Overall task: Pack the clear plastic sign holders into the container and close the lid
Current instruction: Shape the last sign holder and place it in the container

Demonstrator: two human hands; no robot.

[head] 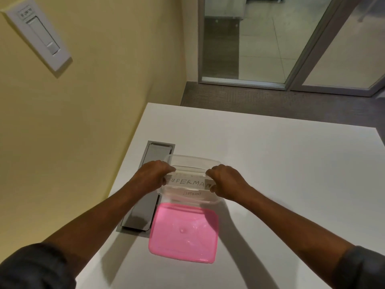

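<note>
Sign holder: we see one clear plastic sign holder, lettered SUPERMAN, held across the open top of the container, partly lowered in.
Second sign holder: we read ELEPHANT on a second clear holder lying lower, already inside the container. Count: two that we can tell; any more are too transparent to make out.
Container: one clear plastic container, upright and open, stands on the counter between both hands, its left edge over the grey panel.
Lid: one pink lid lies flat on the counter just in front of the container, near the person, not yet fitted.
Left hand: our left hand is curled, fingers pinching the left end of the SUPERMAN holder at the container rim.
Right hand: our right hand is curled likewise, pinching the right end of the same holder.
Step in hand: we judge this to be the packing step, seating the holder into the container.
Next move: we judge it calls for easing the holder down level until it clears the rim, releasing both ends, then fetching the lid and pressing it on all round.
Counter: one white counter, with one grey recessed panel at its left.
</note>
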